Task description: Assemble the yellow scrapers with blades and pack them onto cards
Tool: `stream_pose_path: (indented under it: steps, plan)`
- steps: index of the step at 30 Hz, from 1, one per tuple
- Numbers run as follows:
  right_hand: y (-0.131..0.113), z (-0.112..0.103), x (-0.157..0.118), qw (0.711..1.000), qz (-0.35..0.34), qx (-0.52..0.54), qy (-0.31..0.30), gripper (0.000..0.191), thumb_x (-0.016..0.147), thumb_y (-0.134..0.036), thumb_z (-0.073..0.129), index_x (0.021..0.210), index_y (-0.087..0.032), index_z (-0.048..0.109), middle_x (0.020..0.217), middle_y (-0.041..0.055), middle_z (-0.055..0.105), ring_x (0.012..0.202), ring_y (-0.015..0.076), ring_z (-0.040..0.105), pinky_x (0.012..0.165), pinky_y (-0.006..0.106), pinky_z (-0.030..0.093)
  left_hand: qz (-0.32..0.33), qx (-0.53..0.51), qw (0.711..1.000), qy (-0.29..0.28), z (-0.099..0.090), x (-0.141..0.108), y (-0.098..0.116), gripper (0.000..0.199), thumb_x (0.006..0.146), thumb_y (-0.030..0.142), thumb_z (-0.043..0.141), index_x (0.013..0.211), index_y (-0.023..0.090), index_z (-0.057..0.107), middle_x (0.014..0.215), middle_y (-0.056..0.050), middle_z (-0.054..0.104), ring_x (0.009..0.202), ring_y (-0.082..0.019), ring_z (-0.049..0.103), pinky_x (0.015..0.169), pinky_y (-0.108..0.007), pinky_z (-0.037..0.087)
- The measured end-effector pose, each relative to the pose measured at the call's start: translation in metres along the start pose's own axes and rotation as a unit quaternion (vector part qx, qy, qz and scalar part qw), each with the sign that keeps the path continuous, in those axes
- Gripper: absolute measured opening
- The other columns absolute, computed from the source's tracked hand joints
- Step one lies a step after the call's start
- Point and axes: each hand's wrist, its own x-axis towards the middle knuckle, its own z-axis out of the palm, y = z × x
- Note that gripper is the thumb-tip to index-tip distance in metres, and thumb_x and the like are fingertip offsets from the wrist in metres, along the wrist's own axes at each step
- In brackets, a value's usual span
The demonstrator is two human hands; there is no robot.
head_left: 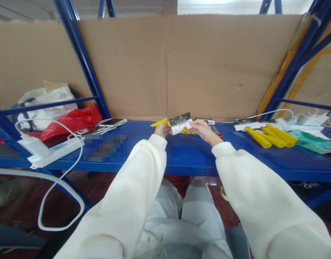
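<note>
1. White-and-black card [179,124] spans the two hands over a blue metal shelf [189,154], pinched at its left side by the left grip [161,130] and at its right by the right grip [204,131].

2. Both grips are closed on the card, which sits tilted between them. A yellow piece [158,122] juts out beside the left grip; whether those fingers also hold it cannot be told.

3. Light fingertip pressure near the edges would likely serve best, since thin card may crease under a hard pinch. Keeping both grips level and moving them together should spare it a twist, with thumbs off the printed face.

4. Yellow rounded ends [184,130] show just below the card, between the grips; keeping the wrists raised would probably avoid nudging them.

5. Yellow tubes [272,137] lie well to the right of the right grip, beside another black-and-white package [246,124]. Left of the left grip are a phone [112,122], white cables, a power strip [58,151] and a red bag [73,120].

6. Brown cardboard [208,64] walls off the space beyond the grips, framed by blue rack posts [85,57].
</note>
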Motion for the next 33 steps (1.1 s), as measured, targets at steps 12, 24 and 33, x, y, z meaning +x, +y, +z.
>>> stream_pose_path:
  steps: [12, 24, 33]
  plan:
    - [0.004, -0.002, 0.006, 0.999, 0.024, -0.007, 0.037, 0.027, 0.083, -0.019, 0.075, 0.062, -0.019, 0.058, 0.065, 0.0024, 0.072, 0.066, 0.0145, 0.071, 0.07, 0.024, 0.059, 0.013, 0.082, 0.995, -0.051, 0.014, -0.018, 0.001, 0.005, 0.083, 0.019, 0.068, 0.088, 0.016, 0.069, 0.065, -0.003, 0.07, 0.064, -0.02, 0.07, 0.066, -0.031, 0.056]
    - [0.002, 0.002, 0.004, 0.998, 0.026, 0.016, 0.057, 0.021, 0.086, -0.009, 0.066, 0.069, -0.02, 0.059, 0.073, 0.0028, 0.074, 0.076, 0.0152, 0.074, 0.085, 0.028, 0.059, -0.011, 0.144, 0.989, -0.01, 0.015, -0.024, 0.004, 0.017, 0.087, 0.032, 0.064, 0.076, 0.019, 0.065, 0.066, -0.003, 0.068, 0.083, -0.023, 0.066, 0.086, -0.038, 0.047]
    - [0.006, -0.001, 0.007, 0.997, 0.015, 0.008, 0.069, 0.022, 0.084, -0.011, 0.072, 0.07, -0.019, 0.057, 0.074, 0.0028, 0.075, 0.077, 0.0151, 0.075, 0.086, 0.029, 0.06, 0.016, 0.14, 0.99, -0.009, 0.018, -0.027, 0.006, 0.013, 0.081, 0.03, 0.068, 0.075, 0.019, 0.068, 0.069, -0.005, 0.072, 0.078, -0.023, 0.069, 0.078, -0.033, 0.05]
